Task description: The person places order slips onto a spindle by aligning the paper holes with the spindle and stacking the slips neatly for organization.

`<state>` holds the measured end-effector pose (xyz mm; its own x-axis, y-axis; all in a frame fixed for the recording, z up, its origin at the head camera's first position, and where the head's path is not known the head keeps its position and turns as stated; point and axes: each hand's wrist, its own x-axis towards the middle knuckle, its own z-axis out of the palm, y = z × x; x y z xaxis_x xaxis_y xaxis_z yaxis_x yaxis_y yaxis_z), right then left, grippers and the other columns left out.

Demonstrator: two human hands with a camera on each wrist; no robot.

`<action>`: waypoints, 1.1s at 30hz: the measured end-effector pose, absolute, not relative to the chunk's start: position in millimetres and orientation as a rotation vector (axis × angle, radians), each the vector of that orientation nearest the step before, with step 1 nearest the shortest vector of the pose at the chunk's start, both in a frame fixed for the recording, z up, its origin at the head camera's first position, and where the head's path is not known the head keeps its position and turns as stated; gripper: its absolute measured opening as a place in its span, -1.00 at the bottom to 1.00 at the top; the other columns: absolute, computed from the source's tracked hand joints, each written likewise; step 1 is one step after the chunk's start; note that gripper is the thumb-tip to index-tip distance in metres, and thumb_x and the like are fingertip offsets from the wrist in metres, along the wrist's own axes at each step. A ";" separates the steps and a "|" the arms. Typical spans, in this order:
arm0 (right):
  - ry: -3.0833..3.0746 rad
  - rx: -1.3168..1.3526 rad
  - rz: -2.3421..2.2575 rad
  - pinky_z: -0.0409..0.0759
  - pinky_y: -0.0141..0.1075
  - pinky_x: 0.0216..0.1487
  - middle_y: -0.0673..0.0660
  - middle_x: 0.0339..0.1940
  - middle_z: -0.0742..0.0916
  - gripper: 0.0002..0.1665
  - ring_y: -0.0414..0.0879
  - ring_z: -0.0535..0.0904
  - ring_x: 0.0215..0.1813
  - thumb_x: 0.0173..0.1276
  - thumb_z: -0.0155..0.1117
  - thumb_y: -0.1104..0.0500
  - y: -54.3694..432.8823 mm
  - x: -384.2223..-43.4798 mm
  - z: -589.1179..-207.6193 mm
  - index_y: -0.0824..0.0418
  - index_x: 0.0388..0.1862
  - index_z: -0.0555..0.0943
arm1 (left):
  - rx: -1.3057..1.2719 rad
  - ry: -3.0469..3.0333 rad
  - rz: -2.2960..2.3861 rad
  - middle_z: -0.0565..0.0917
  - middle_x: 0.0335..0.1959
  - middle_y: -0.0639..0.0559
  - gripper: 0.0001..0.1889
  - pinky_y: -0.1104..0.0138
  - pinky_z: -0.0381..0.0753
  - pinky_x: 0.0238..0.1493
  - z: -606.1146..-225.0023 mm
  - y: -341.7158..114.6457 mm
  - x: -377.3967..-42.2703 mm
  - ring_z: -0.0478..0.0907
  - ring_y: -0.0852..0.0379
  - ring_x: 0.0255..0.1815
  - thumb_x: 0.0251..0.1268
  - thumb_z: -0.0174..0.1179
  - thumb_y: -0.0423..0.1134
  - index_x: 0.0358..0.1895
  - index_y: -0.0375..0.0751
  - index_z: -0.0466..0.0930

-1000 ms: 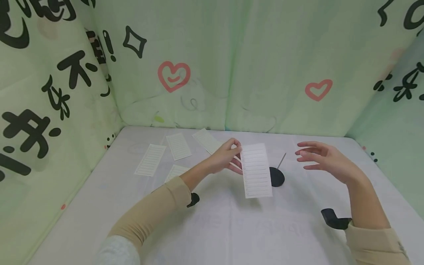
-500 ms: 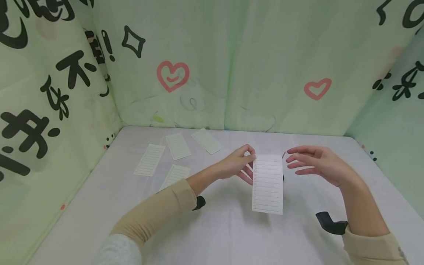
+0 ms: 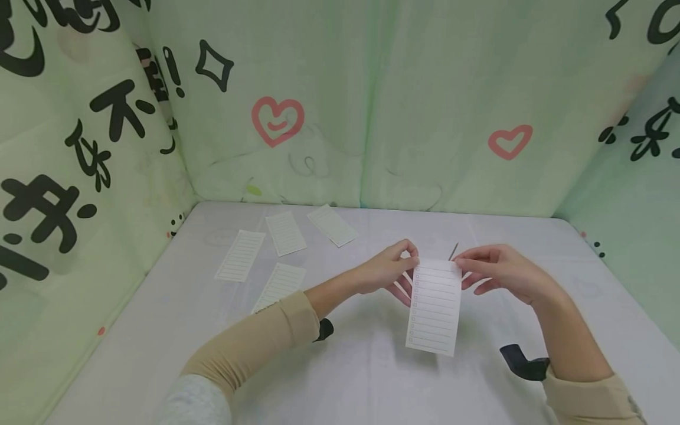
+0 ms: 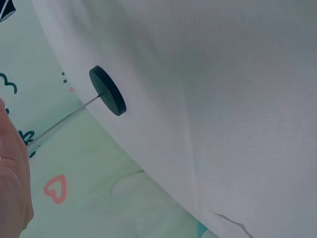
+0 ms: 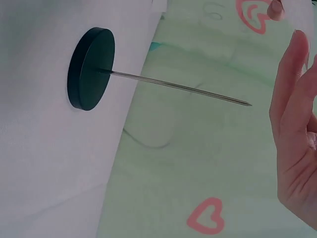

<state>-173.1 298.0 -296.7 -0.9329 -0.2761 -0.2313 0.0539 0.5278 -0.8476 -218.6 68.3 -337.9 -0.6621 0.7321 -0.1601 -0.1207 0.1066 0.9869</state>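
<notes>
A white lined checklist slip (image 3: 434,310) hangs above the table, facing the head camera. My left hand (image 3: 386,268) pinches its upper left corner between thumb and finger. At the upper right corner, my right hand (image 3: 502,273) pinches the edge, its other fingers loosely bent behind. Behind the slip stands a bill spike, its thin metal rod (image 3: 453,252) showing above the paper while the slip hides its base. In the right wrist view the rod is bare and pointed, rising from a round black base (image 5: 91,69) on the table.
Several similar lined slips lie spread over the left side of the white table, among them one slip (image 3: 240,256) farthest left and another slip (image 3: 332,225) near the back edge. A pale green printed curtain (image 3: 329,171) encloses the table's back and sides.
My left hand has carried the slip right and toward me, in front of the bill spike. My right hand has come in from the right and now pinches the slip's other top corner.
</notes>
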 end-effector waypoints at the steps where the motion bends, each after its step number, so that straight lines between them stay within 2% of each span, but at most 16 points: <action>1: 2.433 -0.186 -1.359 0.63 -0.22 -0.28 0.13 -0.27 0.68 -0.44 -0.06 0.63 -0.30 0.35 0.12 0.08 297.6 -173.3 -297.3 0.53 0.09 0.39 | 0.604 1.728 1.626 0.50 -0.43 -0.12 -0.96 0.11 0.65 -0.46 -337.7 68.1 -218.4 0.57 0.04 -0.61 0.47 -0.21 -0.30 -0.15 -0.19 0.18; 7: 2.447 -0.203 -1.334 0.63 -0.21 -0.32 0.12 -0.38 0.69 -0.51 0.01 0.61 -0.34 0.32 0.16 0.10 295.9 -174.3 -299.8 0.52 0.00 0.46 | 0.628 1.738 1.612 0.52 -0.40 -0.14 -0.96 0.12 0.65 -0.46 -340.2 67.3 -218.8 0.57 0.04 -0.60 0.47 -0.21 -0.30 -0.15 -0.19 0.17; 11: 2.487 -0.181 -1.321 0.63 -0.22 -0.34 0.11 -0.41 0.68 -0.52 -0.03 0.60 -0.36 0.30 0.18 0.09 295.3 -174.9 -300.3 0.51 -0.04 0.48 | 0.628 1.732 1.621 0.53 -0.37 -0.14 -0.95 0.13 0.65 -0.44 -342.0 66.3 -218.5 0.58 0.04 -0.56 0.46 -0.19 -0.30 -0.14 -0.18 0.17; 16: 2.575 -0.115 -1.315 0.63 -0.25 -0.35 0.08 -0.39 0.67 -0.48 -0.12 0.59 -0.38 0.30 0.18 0.05 296.2 -176.4 -300.3 0.49 -0.01 0.47 | 0.565 1.705 1.662 0.57 -0.36 -0.14 -0.92 0.15 0.66 -0.41 -343.6 65.2 -215.3 0.59 0.04 -0.50 0.42 -0.10 -0.30 -0.15 -0.20 0.21; 22: 2.659 0.008 -1.360 0.62 -0.32 -0.33 0.02 -0.33 0.66 -0.38 -0.19 0.60 -0.37 0.29 0.18 -0.04 298.3 -180.9 -300.4 0.48 0.06 0.44 | 0.512 1.710 1.643 0.62 -0.34 -0.08 -0.90 0.23 0.66 -0.38 -352.3 63.8 -211.4 0.58 0.06 -0.41 0.33 0.01 -0.33 -0.17 -0.29 0.38; 29: 2.706 0.163 -1.445 0.61 -0.39 -0.30 -0.09 -0.39 0.61 -0.26 -0.23 0.60 -0.36 0.26 0.15 -0.16 300.9 -186.1 -303.3 0.44 0.13 0.40 | 0.488 1.651 1.677 0.62 -0.32 -0.10 -0.84 0.18 0.66 -0.36 -357.7 61.0 -205.0 0.59 0.08 -0.43 0.29 0.04 -0.40 -0.15 -0.43 0.45; 33: 2.703 0.197 -1.491 0.61 -0.40 -0.31 -0.16 -0.42 0.61 -0.24 -0.25 0.60 -0.36 0.25 0.15 -0.17 301.2 -189.1 -304.4 0.43 0.14 0.39 | 0.450 1.658 1.702 0.62 -0.34 -0.11 -0.81 0.19 0.66 -0.34 -360.8 57.7 -206.7 0.60 0.07 -0.45 0.30 0.04 -0.38 -0.12 -0.45 0.47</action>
<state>-189.1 301.2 -304.4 -0.9907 0.0876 -0.1037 0.1344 0.5275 -0.8388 -206.7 57.7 -360.8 -0.6889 0.6893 -0.2244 -0.2426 0.0725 0.9674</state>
